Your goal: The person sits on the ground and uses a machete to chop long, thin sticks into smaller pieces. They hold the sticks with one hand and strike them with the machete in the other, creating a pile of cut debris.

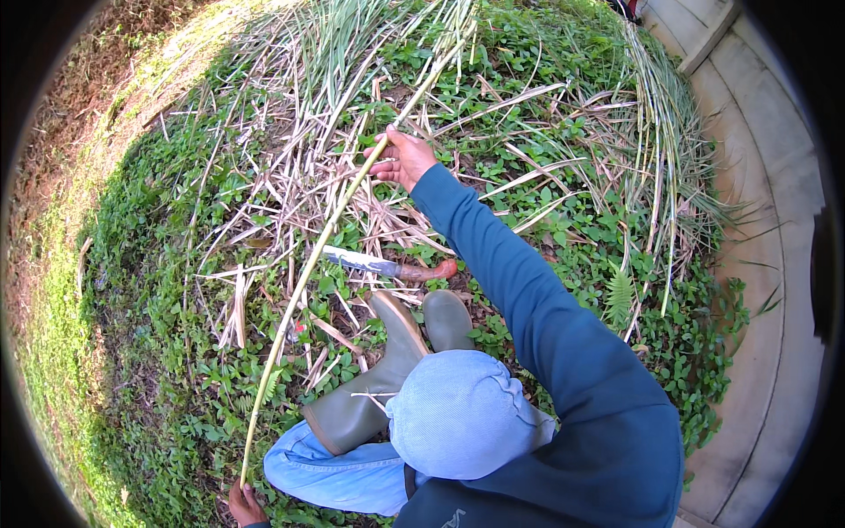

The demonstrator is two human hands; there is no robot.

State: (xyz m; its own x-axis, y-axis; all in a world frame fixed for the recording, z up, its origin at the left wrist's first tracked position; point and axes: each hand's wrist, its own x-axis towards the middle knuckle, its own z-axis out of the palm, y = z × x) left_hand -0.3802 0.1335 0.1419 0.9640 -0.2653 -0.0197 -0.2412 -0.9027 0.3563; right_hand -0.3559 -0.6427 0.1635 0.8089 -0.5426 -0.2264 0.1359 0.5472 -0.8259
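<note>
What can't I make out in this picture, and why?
All in the head view:
Long stalk: far tip lost among leafy stalks near the top.
Left hand: forearm cut off by the lower edge.
Right boot: upper part hidden by round blue cloth.
Red-and-black thing, upper right: cut off by the top edge.
Red speck beside the stalk: too small to identify.

Below the knife, rounded light-blue cloth hid much of the right boot, while a red thing to the knife's lower left was too small to identify. Farther that way, the left hand covered one end of the long stalk, its forearm cut off by the lower edge.
</note>
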